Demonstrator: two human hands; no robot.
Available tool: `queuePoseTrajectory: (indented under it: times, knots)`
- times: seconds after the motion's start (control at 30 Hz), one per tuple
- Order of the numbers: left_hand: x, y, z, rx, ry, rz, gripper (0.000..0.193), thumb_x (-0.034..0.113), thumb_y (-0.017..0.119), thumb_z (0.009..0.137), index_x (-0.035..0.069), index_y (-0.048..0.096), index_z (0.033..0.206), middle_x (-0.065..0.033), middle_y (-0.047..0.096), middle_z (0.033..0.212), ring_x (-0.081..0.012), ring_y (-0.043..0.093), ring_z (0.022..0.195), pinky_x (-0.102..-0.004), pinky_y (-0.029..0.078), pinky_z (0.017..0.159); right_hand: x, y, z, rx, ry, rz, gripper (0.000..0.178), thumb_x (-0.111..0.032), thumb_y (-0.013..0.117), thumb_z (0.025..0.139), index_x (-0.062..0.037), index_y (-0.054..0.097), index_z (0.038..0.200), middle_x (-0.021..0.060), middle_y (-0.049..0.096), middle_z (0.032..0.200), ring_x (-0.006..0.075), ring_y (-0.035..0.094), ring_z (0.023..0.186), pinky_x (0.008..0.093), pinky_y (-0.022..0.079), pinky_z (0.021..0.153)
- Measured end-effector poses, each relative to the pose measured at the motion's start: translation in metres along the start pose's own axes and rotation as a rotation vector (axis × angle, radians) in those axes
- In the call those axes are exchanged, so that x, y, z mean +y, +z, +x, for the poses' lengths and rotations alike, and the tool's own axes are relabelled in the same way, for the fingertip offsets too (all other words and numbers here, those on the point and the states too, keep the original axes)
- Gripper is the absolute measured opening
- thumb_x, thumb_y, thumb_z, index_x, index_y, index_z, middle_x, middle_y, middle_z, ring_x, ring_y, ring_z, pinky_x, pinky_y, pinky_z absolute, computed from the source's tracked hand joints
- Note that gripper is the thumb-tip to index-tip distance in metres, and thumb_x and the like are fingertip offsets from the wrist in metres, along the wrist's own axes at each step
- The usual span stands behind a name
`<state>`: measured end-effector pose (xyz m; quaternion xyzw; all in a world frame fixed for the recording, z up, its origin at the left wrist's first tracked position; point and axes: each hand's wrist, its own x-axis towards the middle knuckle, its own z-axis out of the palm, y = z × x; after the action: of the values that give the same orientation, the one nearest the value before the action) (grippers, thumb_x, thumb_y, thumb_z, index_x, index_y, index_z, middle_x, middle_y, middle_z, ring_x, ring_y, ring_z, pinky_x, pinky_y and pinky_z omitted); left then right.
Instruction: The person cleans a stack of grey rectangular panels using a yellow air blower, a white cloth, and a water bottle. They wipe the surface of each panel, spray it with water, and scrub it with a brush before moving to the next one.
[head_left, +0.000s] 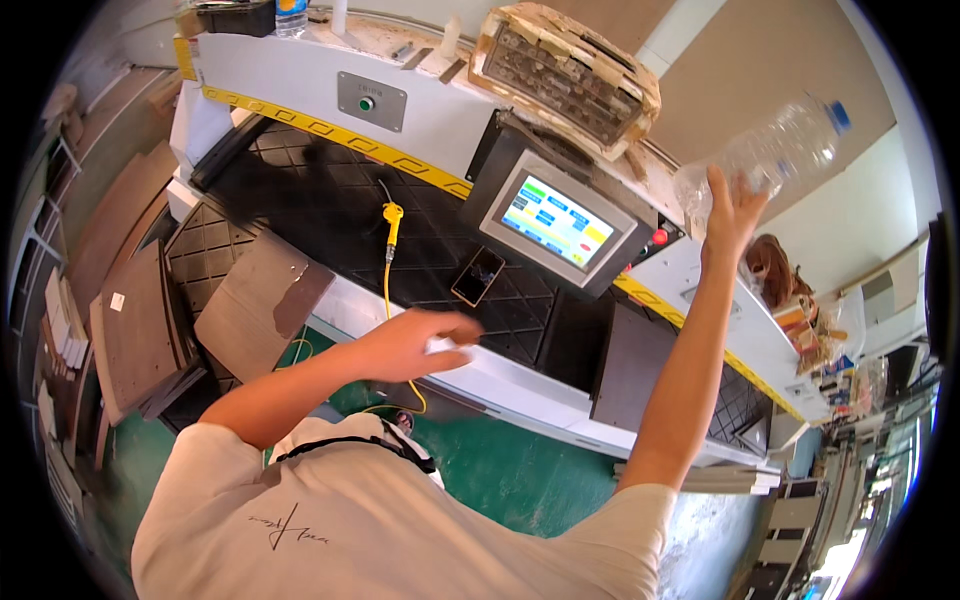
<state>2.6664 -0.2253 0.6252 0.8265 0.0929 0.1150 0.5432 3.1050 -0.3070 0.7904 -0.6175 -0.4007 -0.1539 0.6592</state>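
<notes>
Up at the right, my right hand [738, 210] grips a large clear plastic bottle [790, 150] with a blue cap. The bottle is tilted, its capped end pointing up and to the right, and I see no liquid in it. My left hand [430, 345] is curled over the front edge of the machine, around a small white object [440, 345] whose kind I cannot make out. Beyond the left hand, a phone [480, 276] lies on the black machine bed [350, 190]. A yellow air blow gun [392, 225] with a yellow hose lies on the same bed.
A lit touchscreen panel [555, 220] projects over the bed between my arms. Behind it a worn, dusty box [565, 75] sits on the white machine beam [300, 65]. Brown boards [265, 300] stand at the left. A red button [659, 237] is near my right forearm.
</notes>
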Motion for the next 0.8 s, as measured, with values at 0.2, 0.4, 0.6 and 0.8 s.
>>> queuePoseTrajectory:
  times: [0.2, 0.4, 0.6, 0.8]
  knots:
    - [-0.108, 0.002, -0.107, 0.141, -0.362, -0.005, 0.049, 0.034, 0.072, 0.098, 0.0, 0.066, 0.133, -0.0162, 0.075, 0.122, -0.0283, 0.072, 0.114, -0.0379, 0.055, 0.098, 0.097, 0.036, 0.048, 0.015, 0.042, -0.309, 0.122, -0.042, 0.092, 0.079, 0.0107, 0.017, 0.161, 0.0329, 0.051, 0.15, 0.0374, 0.05, 0.142, 0.0439, 0.039, 0.117]
    - [-0.203, -0.001, -0.232, 0.567, -0.723, -0.205, 0.044, 0.021, 0.075, 0.094, -0.003, 0.066, 0.129, -0.0124, 0.074, 0.115, -0.0196, 0.071, 0.106, -0.0343, 0.056, 0.093, 0.064, 0.026, 0.018, -0.011, -0.007, -0.537, 0.095, -0.046, 0.086, 0.085, 0.0092, 0.044, 0.151, 0.0303, 0.061, 0.14, 0.0355, 0.061, 0.131, 0.0427, 0.047, 0.109]
    - [-0.182, -0.006, -0.255, 0.663, -0.751, -0.11, 0.037, 0.017, 0.073, 0.093, -0.004, 0.068, 0.124, -0.0103, 0.074, 0.108, -0.0178, 0.07, 0.101, -0.0331, 0.055, 0.09, 0.034, -0.108, 0.032, 0.33, -0.027, -0.702, 0.033, -0.031, 0.074, 0.094, -0.0017, 0.079, 0.107, 0.0141, 0.08, 0.099, 0.0276, 0.076, 0.095, 0.0374, 0.058, 0.088]
    - [-0.187, 0.009, -0.246, 0.635, -0.746, -0.089, 0.035, 0.016, 0.073, 0.093, -0.004, 0.068, 0.122, -0.009, 0.074, 0.105, -0.0164, 0.069, 0.099, -0.0326, 0.055, 0.088, 0.063, -0.207, 0.083, -0.185, 0.026, -1.448, 0.039, -0.027, 0.073, 0.089, -0.0059, 0.074, 0.122, 0.0176, 0.074, 0.118, 0.0388, 0.068, 0.111, 0.0476, 0.051, 0.101]
